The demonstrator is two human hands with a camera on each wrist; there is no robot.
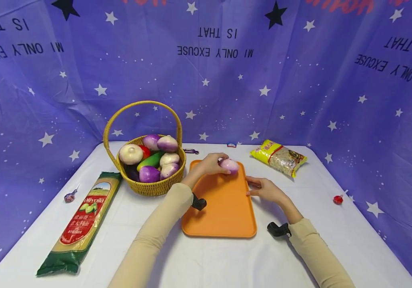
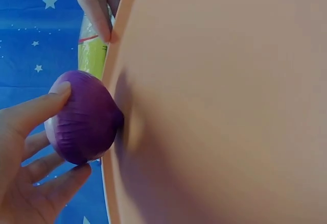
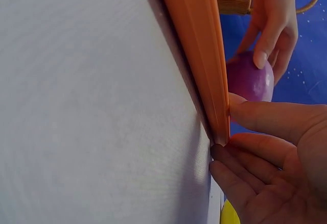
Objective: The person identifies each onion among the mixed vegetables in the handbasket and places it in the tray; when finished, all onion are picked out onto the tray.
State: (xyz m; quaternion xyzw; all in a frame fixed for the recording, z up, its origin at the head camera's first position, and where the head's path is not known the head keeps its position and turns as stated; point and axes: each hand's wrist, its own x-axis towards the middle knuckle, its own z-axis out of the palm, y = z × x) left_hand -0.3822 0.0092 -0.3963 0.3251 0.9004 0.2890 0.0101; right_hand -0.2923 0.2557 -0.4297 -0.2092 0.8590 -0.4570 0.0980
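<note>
My left hand (image 1: 214,164) holds a purple onion (image 1: 229,166) over the far right part of an orange tray (image 1: 224,208). In the left wrist view the thumb lies on one side of the onion (image 2: 84,119) and the fingers on the other, its pointed tip close over the tray. At the tray's right edge, my right hand (image 1: 266,189) pinches the rim, its thumb on top in the right wrist view and its other fingers low beside the edge, close to the white table.
Left of the tray stands a wicker basket (image 1: 152,188) of onions and other vegetables, its tall handle upright. A spaghetti pack (image 1: 83,220) lies front left. At the back right rests a yellow-and-clear food bag (image 1: 279,158). Small wrapped candies (image 1: 338,199) dot the table (image 1: 299,264).
</note>
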